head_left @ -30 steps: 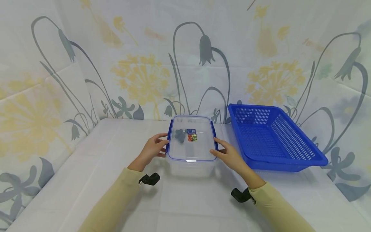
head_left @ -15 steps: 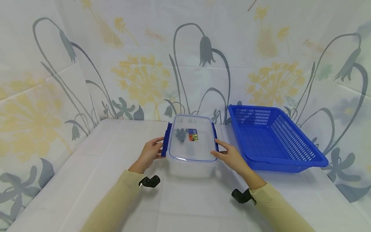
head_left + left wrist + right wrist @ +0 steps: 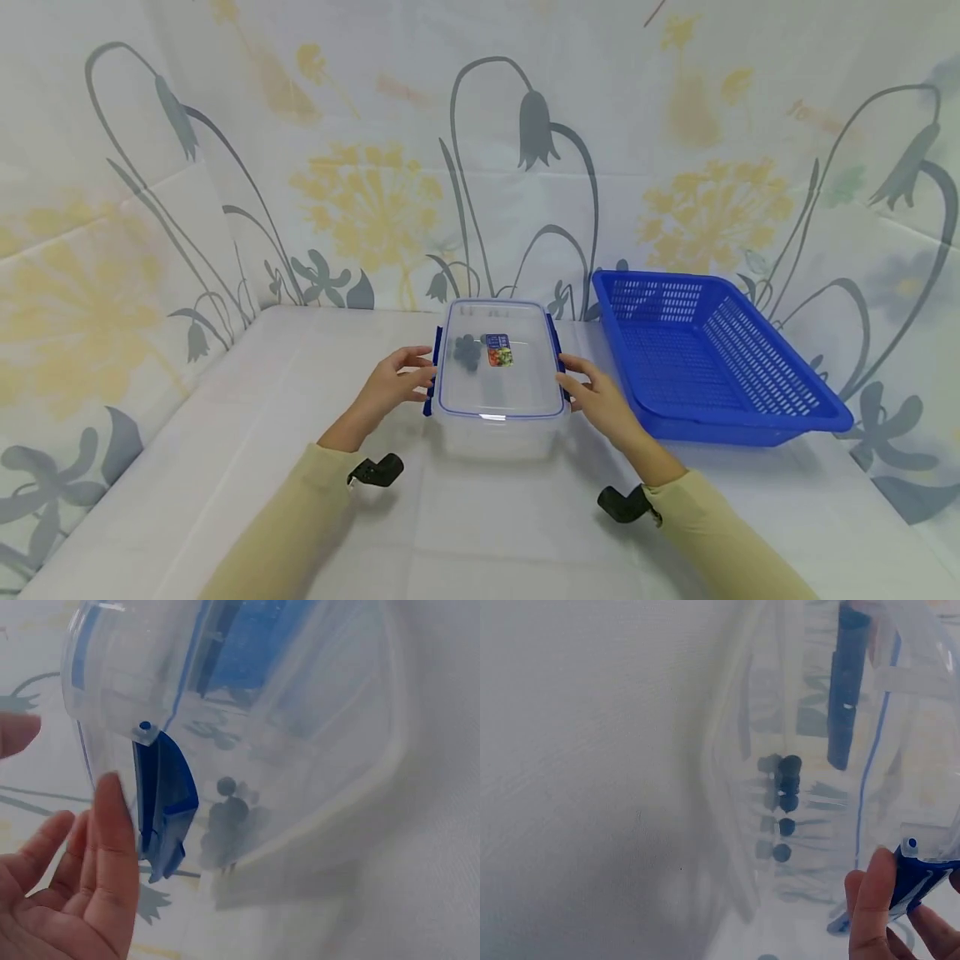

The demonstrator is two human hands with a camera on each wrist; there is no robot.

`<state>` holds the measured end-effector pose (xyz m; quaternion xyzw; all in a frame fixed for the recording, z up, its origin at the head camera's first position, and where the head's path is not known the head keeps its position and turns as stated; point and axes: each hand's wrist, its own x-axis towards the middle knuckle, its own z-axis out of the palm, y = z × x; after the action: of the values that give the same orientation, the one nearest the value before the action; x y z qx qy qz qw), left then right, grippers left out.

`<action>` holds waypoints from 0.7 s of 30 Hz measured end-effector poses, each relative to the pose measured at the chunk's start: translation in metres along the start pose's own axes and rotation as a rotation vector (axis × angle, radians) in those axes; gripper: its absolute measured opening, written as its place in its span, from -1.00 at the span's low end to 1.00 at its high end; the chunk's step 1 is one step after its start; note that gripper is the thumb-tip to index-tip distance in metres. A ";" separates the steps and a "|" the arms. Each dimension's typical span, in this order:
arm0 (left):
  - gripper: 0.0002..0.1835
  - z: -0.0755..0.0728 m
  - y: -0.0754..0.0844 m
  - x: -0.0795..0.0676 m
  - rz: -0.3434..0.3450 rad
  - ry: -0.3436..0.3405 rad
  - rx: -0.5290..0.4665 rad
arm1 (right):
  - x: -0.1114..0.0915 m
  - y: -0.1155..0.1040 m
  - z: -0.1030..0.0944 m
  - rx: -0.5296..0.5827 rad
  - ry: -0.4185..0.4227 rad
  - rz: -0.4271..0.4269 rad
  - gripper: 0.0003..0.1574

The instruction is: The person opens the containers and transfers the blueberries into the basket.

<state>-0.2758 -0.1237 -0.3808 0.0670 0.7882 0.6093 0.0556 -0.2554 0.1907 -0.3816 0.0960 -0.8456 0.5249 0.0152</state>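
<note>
A clear lidded food container [image 3: 491, 433] stands on the table, its lid [image 3: 480, 387] resting on top. Dark round things that look like grapes [image 3: 227, 817] show through the plastic. My left hand [image 3: 393, 383] is beside the container's left blue latch [image 3: 165, 806], fingers extended near it and thumb apart; contact is unclear. That latch hangs swung out from the side. At the opposite side, my right hand [image 3: 597, 398] pinches the right blue latch [image 3: 919, 881] between thumb and fingers. This latch is tilted outward in the right wrist view.
To the right stands a blue perforated plastic basket [image 3: 750, 421], close to my right hand. White cloth covers the table [image 3: 480, 525]. A flower-patterned curtain [image 3: 360, 92] rises behind and along the sides.
The left latch swung outward from the container's side, then dropped lower. My left hand eased off it. My right hand shifted slightly right, its thumb moving off the lid's edge to the right latch.
</note>
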 end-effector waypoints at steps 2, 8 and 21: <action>-0.30 0.001 0.005 -0.002 0.003 -0.065 0.048 | 0.001 -0.001 0.001 0.033 0.005 0.005 -0.35; -0.02 -0.005 0.007 -0.011 0.043 -0.214 0.189 | 0.005 0.000 0.003 0.187 -0.057 0.106 -0.35; 0.11 -0.004 0.005 -0.013 0.049 -0.247 0.201 | 0.007 0.007 0.002 0.248 -0.140 0.049 -0.55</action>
<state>-0.2639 -0.1288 -0.3748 0.1656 0.8304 0.5158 0.1302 -0.2633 0.1910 -0.3883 0.1128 -0.7754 0.6175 -0.0685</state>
